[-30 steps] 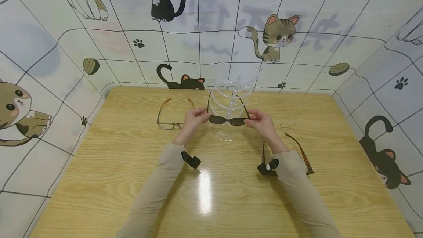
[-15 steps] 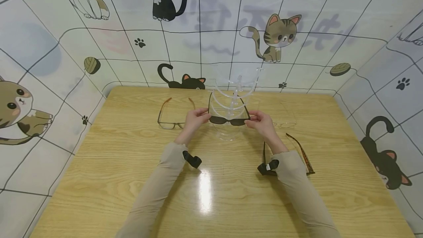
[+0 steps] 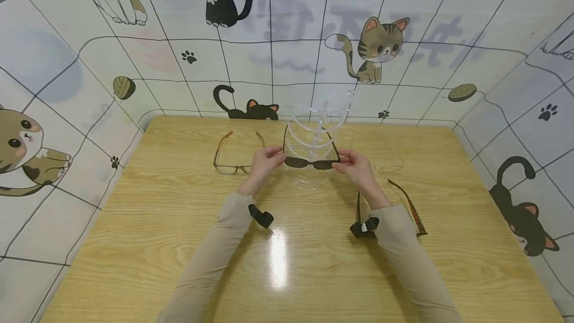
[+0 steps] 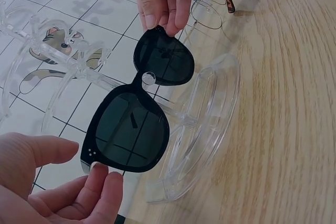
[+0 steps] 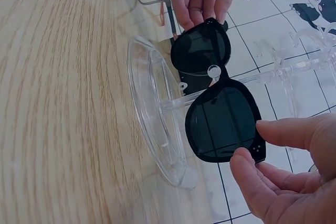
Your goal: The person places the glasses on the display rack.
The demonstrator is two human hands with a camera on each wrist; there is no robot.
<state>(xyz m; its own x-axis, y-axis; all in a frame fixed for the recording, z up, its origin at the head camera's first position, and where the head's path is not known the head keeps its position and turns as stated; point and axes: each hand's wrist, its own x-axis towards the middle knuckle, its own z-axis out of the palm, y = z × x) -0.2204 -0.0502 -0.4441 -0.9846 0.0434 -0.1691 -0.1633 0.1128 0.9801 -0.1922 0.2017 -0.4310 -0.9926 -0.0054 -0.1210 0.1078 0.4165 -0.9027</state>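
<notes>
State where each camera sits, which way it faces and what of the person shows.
Head: on the head, facing forward and down over the yellowish wooden table, black dark-lensed sunglasses and clear plastic tiered stand; beige sleeves, left grip and right grip show.
Left wrist: on the left wrist, facing the front of the sunglasses; left grip lower left, right grip at top.
Right wrist: on the right wrist, facing the same front; right grip lower right, left grip at top.
Both wrist views share the sunglasses and part of the stand.

Sunglasses [image 4: 136,86] framed in black, lenses [image 4: 131,129] tinted dark green, tabletop [image 3: 157,203] grained yellow-brown, sleeves [image 3: 211,258] coloured beige, far wall [image 3: 296,59] patterned with cats [image 3: 381,46] and black gridlines [image 3: 270,41]
</notes>
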